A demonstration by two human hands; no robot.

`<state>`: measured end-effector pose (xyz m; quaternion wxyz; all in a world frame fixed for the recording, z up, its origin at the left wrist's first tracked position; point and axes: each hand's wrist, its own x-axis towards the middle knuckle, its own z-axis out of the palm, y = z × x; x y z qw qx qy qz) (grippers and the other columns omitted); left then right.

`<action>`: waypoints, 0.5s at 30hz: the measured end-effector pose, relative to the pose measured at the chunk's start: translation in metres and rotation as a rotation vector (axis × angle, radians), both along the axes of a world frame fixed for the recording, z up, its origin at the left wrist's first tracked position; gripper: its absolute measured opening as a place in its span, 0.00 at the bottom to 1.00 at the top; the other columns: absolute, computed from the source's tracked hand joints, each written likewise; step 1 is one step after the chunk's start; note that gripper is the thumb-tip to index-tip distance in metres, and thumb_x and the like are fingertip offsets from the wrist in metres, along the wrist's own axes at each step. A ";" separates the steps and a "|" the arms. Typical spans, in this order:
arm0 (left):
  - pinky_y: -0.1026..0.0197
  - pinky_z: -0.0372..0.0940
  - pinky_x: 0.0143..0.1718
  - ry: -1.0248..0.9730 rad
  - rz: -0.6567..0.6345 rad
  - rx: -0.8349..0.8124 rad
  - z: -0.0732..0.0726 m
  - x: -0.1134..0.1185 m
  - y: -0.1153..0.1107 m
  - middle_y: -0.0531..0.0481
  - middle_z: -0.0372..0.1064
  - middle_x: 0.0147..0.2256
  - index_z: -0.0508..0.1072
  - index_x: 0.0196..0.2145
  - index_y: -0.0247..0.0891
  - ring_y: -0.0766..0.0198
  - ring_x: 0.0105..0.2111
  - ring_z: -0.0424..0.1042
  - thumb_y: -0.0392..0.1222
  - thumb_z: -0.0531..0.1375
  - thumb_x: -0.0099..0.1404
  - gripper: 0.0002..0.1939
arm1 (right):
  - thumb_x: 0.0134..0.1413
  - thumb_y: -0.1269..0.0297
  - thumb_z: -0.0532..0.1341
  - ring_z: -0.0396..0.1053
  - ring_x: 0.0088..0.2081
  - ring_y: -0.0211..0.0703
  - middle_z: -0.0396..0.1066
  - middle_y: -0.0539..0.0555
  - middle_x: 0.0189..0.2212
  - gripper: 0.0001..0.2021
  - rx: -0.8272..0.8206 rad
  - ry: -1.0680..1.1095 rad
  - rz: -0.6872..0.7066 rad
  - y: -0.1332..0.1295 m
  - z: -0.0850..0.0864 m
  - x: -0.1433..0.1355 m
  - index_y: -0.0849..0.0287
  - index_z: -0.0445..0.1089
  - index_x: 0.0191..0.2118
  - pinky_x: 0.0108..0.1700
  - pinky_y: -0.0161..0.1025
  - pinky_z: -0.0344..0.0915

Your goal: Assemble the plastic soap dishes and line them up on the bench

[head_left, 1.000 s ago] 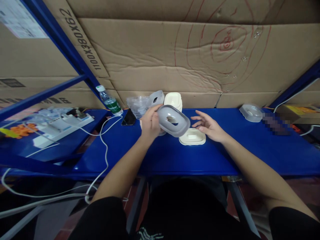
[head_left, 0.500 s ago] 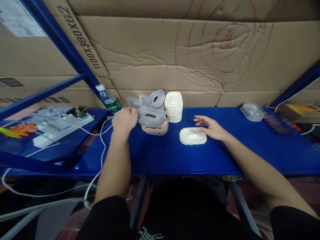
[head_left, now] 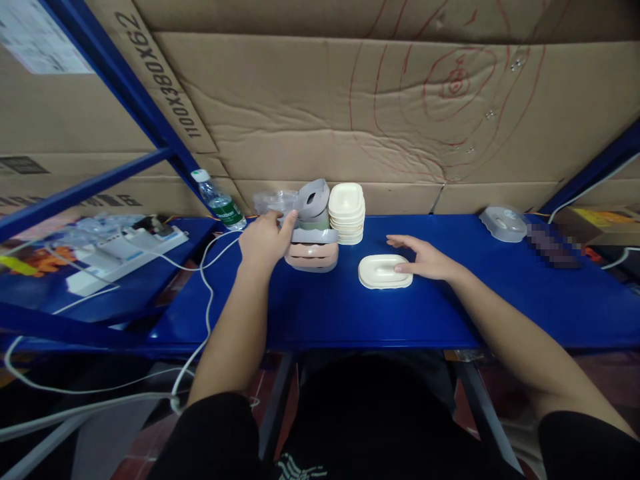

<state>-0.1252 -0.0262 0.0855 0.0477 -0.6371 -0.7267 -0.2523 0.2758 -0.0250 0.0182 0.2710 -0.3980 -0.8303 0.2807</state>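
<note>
My left hand (head_left: 266, 239) rests at the left side of a stack of shallow pink and grey moulded pieces (head_left: 313, 256), its thumb and fingers apart. Behind that stack, a grey piece with an oval slot (head_left: 313, 197) leans over a greenish one (head_left: 318, 221). Cream lid-like pieces (head_left: 347, 212) stand piled just to the right. A single cream piece with a raised oblong middle (head_left: 384, 272) lies flat on the blue table. My right hand (head_left: 425, 259) is open, its thumb at that piece's right end and its fingers spread above the table.
A water bottle (head_left: 218, 201) and clear plastic packaging (head_left: 276, 200) are at the back left. White cables (head_left: 206, 287) run along the left edge. A translucent container (head_left: 504, 223) sits at the back right. Cardboard (head_left: 300, 100) walls the rear.
The grey slotted piece that my left hand held tilted now lies lower on the pink stack. My left hand has shifted right and its grip has loosened. My right hand has hardly moved.
</note>
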 end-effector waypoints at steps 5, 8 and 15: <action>0.41 0.65 0.58 0.021 -0.088 0.202 -0.003 0.002 0.000 0.32 0.77 0.52 0.79 0.51 0.35 0.40 0.56 0.73 0.64 0.48 0.76 0.32 | 0.38 0.35 0.78 0.56 0.73 0.74 0.61 0.63 0.73 0.61 0.023 -0.303 0.084 0.001 -0.002 0.010 0.48 0.58 0.77 0.73 0.71 0.52; 0.40 0.62 0.64 0.030 -0.228 0.356 -0.003 0.011 -0.006 0.38 0.75 0.57 0.77 0.54 0.41 0.46 0.60 0.70 0.62 0.48 0.77 0.28 | 0.37 0.35 0.79 0.57 0.72 0.74 0.64 0.63 0.71 0.59 0.039 -0.356 0.116 0.002 -0.005 0.010 0.49 0.62 0.75 0.72 0.71 0.52; 0.42 0.68 0.53 0.174 -0.887 0.368 -0.034 0.067 -0.020 0.40 0.79 0.52 0.78 0.51 0.41 0.47 0.52 0.75 0.60 0.59 0.73 0.22 | 0.43 0.45 0.79 0.73 0.60 0.64 0.75 0.60 0.59 0.38 0.092 -0.060 0.119 0.000 0.004 0.003 0.47 0.76 0.62 0.64 0.65 0.66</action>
